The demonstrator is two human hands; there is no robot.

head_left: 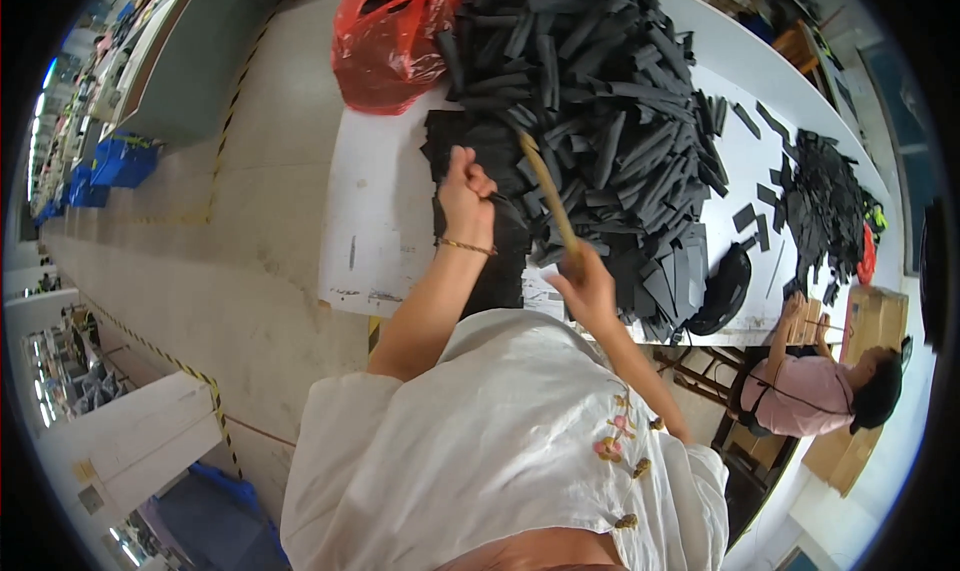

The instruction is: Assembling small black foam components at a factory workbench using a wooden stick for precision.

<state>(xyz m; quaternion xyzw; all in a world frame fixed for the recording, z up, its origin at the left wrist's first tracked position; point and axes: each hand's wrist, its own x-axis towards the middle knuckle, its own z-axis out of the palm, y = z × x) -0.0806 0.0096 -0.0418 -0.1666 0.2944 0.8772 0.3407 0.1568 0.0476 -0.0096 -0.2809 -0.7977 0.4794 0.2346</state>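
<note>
Right fingers [574, 267] clasp the stick [548, 187] by one end; left fingers [474, 175] curl, contents unclear.

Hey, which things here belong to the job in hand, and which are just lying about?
Seemingly in the job:
tan stick, in the right hand
black material, beneath the left hand
pile of black strips, beside the stick

Seemingly just lying about:
red plastic bag, left of the pile
blue bins, off to the left

Strip pile [610, 101] on table [375, 201], bag [385, 66] left of pile
</note>
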